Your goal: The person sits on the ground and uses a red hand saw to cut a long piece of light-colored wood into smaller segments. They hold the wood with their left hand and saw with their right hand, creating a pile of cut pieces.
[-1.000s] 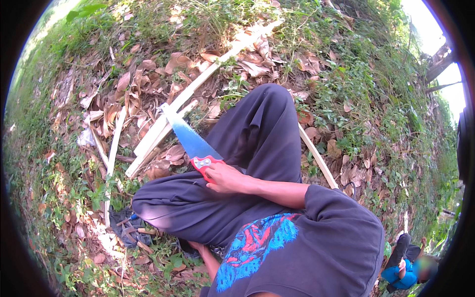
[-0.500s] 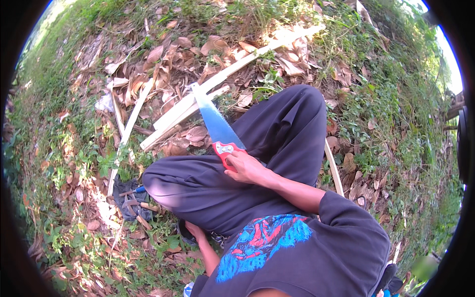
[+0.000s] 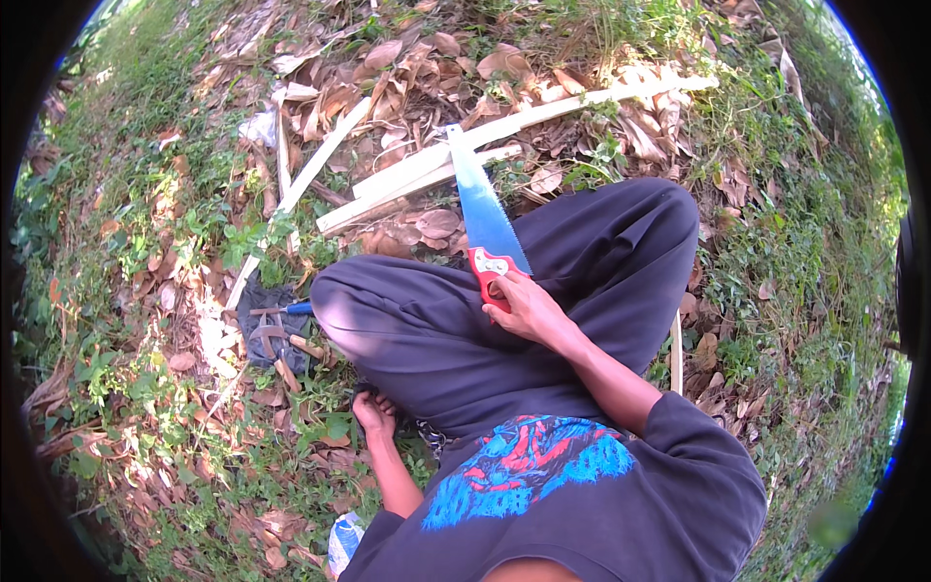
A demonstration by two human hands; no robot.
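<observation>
My right hand [image 3: 529,308] is closed around the red handle of a handsaw [image 3: 490,213]. The saw's blue blade points away from me, its toothed edge on the right, its pale tip over some pale wooden strips [image 3: 427,167] on the ground. Handle and hand are over my crossed legs in dark trousers. Low on the left, beside my folded leg, my left hand [image 3: 375,415] has its fingers curled against something dark; what they hold, if anything, I cannot make out.
Left of my knee, a blue-handled tool [image 3: 291,308] and wooden-handled tools [image 3: 272,339] lie on a dark cloth [image 3: 254,296]. More wood strips [image 3: 325,155] lie beyond, another [image 3: 676,354] on my right. A white-and-blue package [image 3: 344,543] sits near my left elbow. Dry leaves and grass surround me.
The view has shifted, so the ground, wood and legs appear farther right. The saw stays in my right hand. More of my left hand shows beside my leg, fingers curled.
</observation>
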